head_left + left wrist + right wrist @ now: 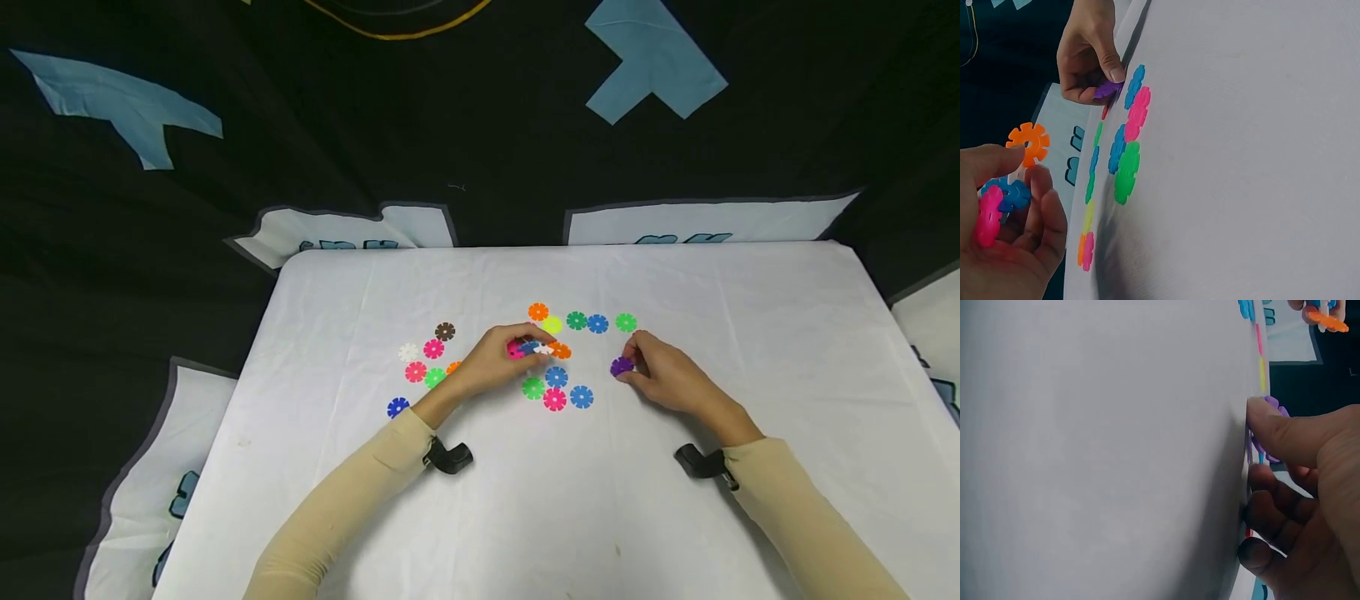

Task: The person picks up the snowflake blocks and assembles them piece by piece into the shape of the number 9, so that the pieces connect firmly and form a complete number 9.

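Note:
My left hand (491,360) holds a small chain of joined notched discs above the table; in the left wrist view a pink disc (989,215), a blue disc (1015,195) and an orange disc (1034,145) show, with a white piece between blue and orange. My right hand (670,375) pinches a purple disc (621,366) between thumb and fingers, right of the left hand and apart from the chain. In the right wrist view the thumb covers part of the purple disc (1274,405).
Loose discs lie on the white table (525,500): a green one (626,322) and others behind the hands, a pink one (554,399) with blue and green ones in front, and several left of the left hand, including a brown one (445,332).

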Demonstrator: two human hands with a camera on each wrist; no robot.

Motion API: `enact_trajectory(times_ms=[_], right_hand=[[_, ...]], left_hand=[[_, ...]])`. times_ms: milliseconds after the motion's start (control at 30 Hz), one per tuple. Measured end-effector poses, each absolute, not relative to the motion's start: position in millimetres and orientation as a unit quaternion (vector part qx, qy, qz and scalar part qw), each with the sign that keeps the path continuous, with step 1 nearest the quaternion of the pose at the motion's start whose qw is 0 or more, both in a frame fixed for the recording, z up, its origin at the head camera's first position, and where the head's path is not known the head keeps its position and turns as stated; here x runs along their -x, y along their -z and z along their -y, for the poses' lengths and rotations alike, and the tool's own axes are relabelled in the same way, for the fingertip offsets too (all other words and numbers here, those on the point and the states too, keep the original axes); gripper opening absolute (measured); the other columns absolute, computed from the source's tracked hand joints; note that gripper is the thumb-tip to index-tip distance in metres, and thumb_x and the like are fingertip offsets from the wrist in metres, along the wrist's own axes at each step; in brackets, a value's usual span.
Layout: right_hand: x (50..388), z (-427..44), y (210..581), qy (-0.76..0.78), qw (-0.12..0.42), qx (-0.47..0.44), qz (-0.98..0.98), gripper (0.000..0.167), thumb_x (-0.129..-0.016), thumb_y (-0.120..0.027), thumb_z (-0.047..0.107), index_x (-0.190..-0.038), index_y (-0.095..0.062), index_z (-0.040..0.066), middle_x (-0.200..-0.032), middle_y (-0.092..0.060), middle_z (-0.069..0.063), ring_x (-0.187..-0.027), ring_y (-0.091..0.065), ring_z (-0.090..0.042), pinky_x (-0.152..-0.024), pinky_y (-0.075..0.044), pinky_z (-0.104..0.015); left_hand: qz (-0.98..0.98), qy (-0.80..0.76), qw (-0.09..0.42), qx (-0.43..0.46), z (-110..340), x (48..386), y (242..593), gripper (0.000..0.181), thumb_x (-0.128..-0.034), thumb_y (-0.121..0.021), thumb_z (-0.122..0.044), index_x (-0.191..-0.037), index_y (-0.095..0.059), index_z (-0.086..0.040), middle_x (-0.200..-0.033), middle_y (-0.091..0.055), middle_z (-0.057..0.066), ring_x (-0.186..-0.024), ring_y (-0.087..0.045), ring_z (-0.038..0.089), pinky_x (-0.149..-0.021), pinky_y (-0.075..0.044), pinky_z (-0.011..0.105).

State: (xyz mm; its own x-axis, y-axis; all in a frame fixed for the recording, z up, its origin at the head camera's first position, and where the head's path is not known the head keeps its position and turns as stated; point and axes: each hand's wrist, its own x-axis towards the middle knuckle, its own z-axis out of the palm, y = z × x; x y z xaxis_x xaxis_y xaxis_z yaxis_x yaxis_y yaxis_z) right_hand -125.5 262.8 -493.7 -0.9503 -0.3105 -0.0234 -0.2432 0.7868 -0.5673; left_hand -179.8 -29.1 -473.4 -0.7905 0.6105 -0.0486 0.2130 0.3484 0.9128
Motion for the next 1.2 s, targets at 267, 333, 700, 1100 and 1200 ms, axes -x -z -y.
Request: enact_trajectory(times_ms=[267, 333, 700, 1100, 1200], right_hand=[[126.0, -243.8, 497.0, 0.505, 0.126, 0.141, -0.842, 0.024, -0.092, -0.065, 0.002, -0.111, -0.052, -0.002, -0.079, -0.06, -0.011, -0.066, -0.053, -0.016, -0.058, -0.044, -0.019], [126.7, -236.8, 496.8, 0.559, 0.146, 0.133, -0.805, 0.026, -0.094, -0.063, 0.003, -0.116, -0.05, -0.004, -0.083, -0.063, -0.016, -0.064, -0.057, -0.017, -0.057, -0.047, -0.02], [124.7, -221.2, 491.1, 0.641, 0.142, 0.101, -0.748, 0.03, -0.097, -0.059, 0.005, -0.123, -0.05, -0.007, -0.092, -0.062, -0.03, -0.066, -0.06, -0.017, -0.06, -0.05, -0.02], [119.8, -210.6, 495.3, 0.661, 0.117, 0.104, -0.734, 0.033, -0.094, -0.062, 0.002, -0.124, -0.053, -0.009, -0.092, -0.064, -0.016, -0.07, -0.062, -0.017, -0.064, -0.054, -0.021], [117.0, -207.8, 496.2, 0.653, 0.094, 0.112, -0.743, 0.033, -0.091, -0.065, 0.0, -0.121, -0.056, -0.009, -0.094, -0.065, -0.017, -0.07, -0.062, -0.018, -0.064, -0.054, -0.022]], left_hand=[[-0.808, -0.493, 0.19, -0.261, 26.5, 178.7, 476.8, 0.025, -0.0892, -0.073, -0.02, -0.114, -0.069, -0.017, -0.112, -0.069, -0.003, -0.098, -0.056, 0.014, -0.088, -0.048, 0.028], [-0.808, -0.492, 0.192, -0.262, 25.8, 177.9, 477.0, 0.024, -0.0891, -0.073, -0.021, -0.113, -0.069, -0.017, -0.111, -0.069, -0.003, -0.098, -0.056, 0.014, -0.088, -0.047, 0.028], [-0.808, -0.49, 0.187, -0.267, 24.6, 175.9, 478.4, 0.023, -0.0892, -0.073, -0.018, -0.111, -0.07, -0.014, -0.11, -0.068, 0.0, -0.1, -0.057, 0.015, -0.09, -0.047, 0.029], [-0.788, -0.525, 0.172, -0.272, 20.9, 174.0, 482.8, 0.017, -0.0895, -0.073, -0.019, -0.105, -0.071, -0.012, -0.106, -0.07, 0.002, -0.102, -0.062, 0.015, -0.099, -0.049, 0.03], [-0.786, -0.534, 0.161, -0.267, 20.3, 171.7, 483.7, 0.014, -0.0893, -0.073, -0.018, -0.102, -0.072, -0.012, -0.103, -0.071, 0.002, -0.1, -0.062, 0.014, -0.099, -0.049, 0.031]])
